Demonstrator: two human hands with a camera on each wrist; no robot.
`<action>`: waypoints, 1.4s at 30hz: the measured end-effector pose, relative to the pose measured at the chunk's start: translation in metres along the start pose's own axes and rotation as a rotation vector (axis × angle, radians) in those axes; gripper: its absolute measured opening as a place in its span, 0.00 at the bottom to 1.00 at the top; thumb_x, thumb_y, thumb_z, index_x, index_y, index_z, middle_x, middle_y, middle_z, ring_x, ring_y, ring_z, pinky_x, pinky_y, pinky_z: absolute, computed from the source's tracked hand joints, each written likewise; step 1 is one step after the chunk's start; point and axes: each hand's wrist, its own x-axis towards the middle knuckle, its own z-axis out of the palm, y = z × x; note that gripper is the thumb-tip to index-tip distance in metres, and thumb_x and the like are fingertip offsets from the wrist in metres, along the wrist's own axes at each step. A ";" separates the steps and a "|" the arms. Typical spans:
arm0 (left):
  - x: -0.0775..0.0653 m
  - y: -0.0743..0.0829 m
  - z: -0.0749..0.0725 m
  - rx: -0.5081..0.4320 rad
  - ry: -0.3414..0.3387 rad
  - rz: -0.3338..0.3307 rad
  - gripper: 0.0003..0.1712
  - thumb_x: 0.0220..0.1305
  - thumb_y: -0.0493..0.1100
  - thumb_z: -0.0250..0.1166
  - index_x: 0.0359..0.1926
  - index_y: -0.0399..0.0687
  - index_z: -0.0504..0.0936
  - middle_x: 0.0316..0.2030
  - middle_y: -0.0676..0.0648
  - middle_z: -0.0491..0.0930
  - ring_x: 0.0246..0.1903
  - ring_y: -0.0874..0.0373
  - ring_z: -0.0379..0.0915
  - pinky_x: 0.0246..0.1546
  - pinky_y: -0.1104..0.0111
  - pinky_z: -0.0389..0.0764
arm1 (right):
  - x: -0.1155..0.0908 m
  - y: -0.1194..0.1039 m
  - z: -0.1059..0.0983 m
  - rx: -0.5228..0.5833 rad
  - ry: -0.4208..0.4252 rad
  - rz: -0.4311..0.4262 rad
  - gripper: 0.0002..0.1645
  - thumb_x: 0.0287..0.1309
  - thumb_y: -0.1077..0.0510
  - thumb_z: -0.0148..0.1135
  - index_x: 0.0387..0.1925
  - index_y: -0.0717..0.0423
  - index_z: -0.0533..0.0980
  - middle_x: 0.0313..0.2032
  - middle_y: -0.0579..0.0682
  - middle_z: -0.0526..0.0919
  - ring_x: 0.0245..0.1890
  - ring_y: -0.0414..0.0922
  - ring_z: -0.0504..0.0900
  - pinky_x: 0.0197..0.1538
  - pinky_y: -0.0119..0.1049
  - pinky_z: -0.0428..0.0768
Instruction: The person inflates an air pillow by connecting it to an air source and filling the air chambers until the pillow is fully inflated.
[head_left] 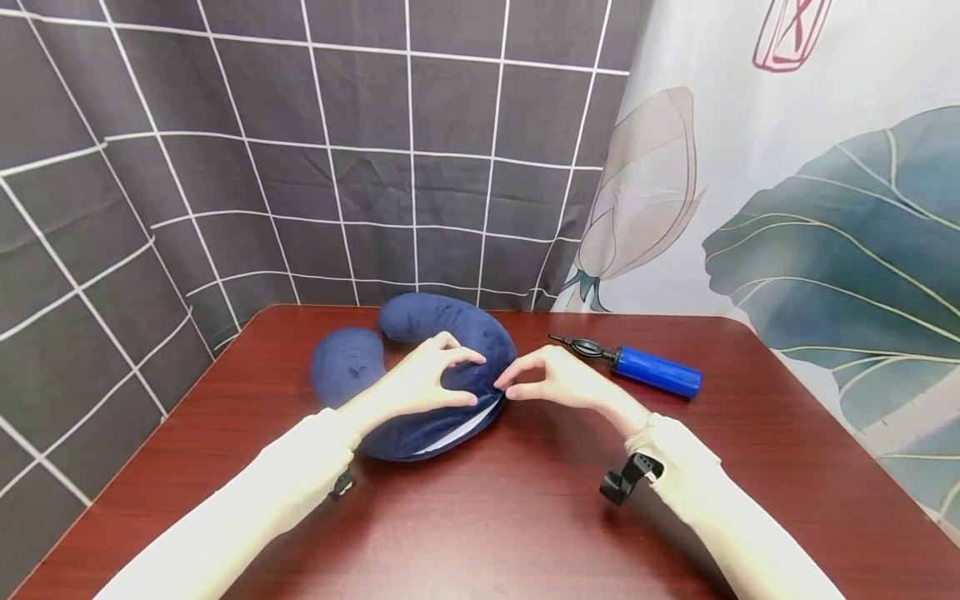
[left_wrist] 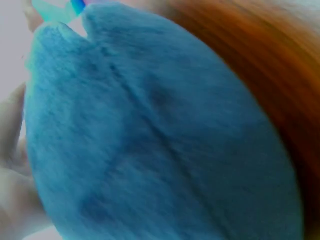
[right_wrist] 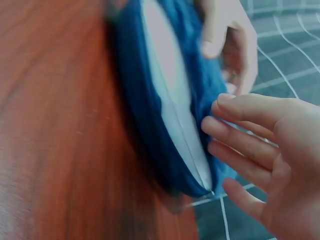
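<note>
A navy blue U-shaped neck pillow (head_left: 448, 321) lies on the table in the head view. Along its near side the zipped seam gapes, and a white inner layer (right_wrist: 172, 95) shows through the long slit in the right wrist view. My left hand (head_left: 423, 379) is over the pillow's middle, thumb and fingers spread apart with nothing between them. Close to the right end of the slit is my right hand (head_left: 558, 379), its fingers loosely extended at the pillow's edge. Plush fabric (left_wrist: 150, 125) fills most of the left wrist view.
Right of the pillow, a blue hand pump (head_left: 656, 371) with a black nozzle lies on the reddish-brown table (head_left: 517, 533). Behind the table hang a dark grid-patterned curtain (head_left: 375, 183) and a pale curtain with a leaf print (head_left: 847, 225).
</note>
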 end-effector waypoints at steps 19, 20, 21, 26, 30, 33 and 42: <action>0.051 0.017 -0.003 0.232 -0.200 -0.042 0.29 0.51 0.51 0.76 0.55 0.50 0.82 0.55 0.42 0.75 0.54 0.45 0.71 0.60 0.58 0.73 | 0.019 0.049 -0.001 0.106 0.274 0.357 0.12 0.60 0.57 0.66 0.45 0.56 0.84 0.41 0.55 0.89 0.39 0.50 0.85 0.46 0.41 0.82; 0.051 0.017 -0.003 0.226 -0.203 -0.045 0.30 0.51 0.52 0.77 0.55 0.50 0.82 0.56 0.42 0.75 0.54 0.44 0.71 0.60 0.58 0.73 | 0.021 0.051 0.002 0.139 0.263 0.368 0.12 0.59 0.58 0.67 0.44 0.57 0.83 0.40 0.56 0.88 0.37 0.50 0.85 0.43 0.40 0.83; 0.051 0.016 -0.002 0.219 -0.202 -0.048 0.31 0.50 0.52 0.77 0.56 0.50 0.82 0.56 0.42 0.74 0.55 0.44 0.71 0.60 0.57 0.73 | 0.022 0.051 0.005 0.185 0.253 0.384 0.12 0.59 0.58 0.67 0.44 0.59 0.83 0.39 0.57 0.88 0.35 0.49 0.85 0.41 0.38 0.84; 0.051 0.012 -0.001 0.194 -0.196 -0.041 0.33 0.48 0.53 0.78 0.56 0.51 0.81 0.57 0.43 0.74 0.55 0.44 0.72 0.60 0.57 0.73 | 0.027 0.049 0.016 0.478 0.259 0.468 0.15 0.57 0.64 0.67 0.44 0.70 0.79 0.33 0.53 0.87 0.31 0.41 0.84 0.39 0.38 0.86; 0.049 0.010 -0.001 0.192 -0.188 -0.030 0.33 0.48 0.53 0.78 0.56 0.51 0.82 0.57 0.43 0.74 0.54 0.45 0.72 0.60 0.58 0.74 | 0.028 0.049 0.022 0.607 0.307 0.489 0.14 0.57 0.67 0.66 0.43 0.73 0.78 0.28 0.49 0.87 0.27 0.38 0.83 0.39 0.37 0.86; 0.048 0.010 -0.001 0.195 -0.184 -0.029 0.33 0.47 0.53 0.78 0.55 0.51 0.82 0.56 0.44 0.75 0.54 0.46 0.73 0.58 0.58 0.75 | 0.028 0.051 0.025 0.601 0.326 0.468 0.13 0.58 0.67 0.65 0.42 0.74 0.78 0.28 0.50 0.87 0.26 0.38 0.83 0.37 0.35 0.86; 0.052 0.018 0.000 0.226 -0.205 -0.070 0.33 0.47 0.54 0.78 0.56 0.53 0.82 0.57 0.45 0.75 0.54 0.45 0.73 0.58 0.58 0.76 | 0.022 0.057 0.024 0.308 0.308 0.363 0.05 0.56 0.67 0.62 0.35 0.66 0.80 0.27 0.52 0.83 0.26 0.39 0.79 0.32 0.31 0.82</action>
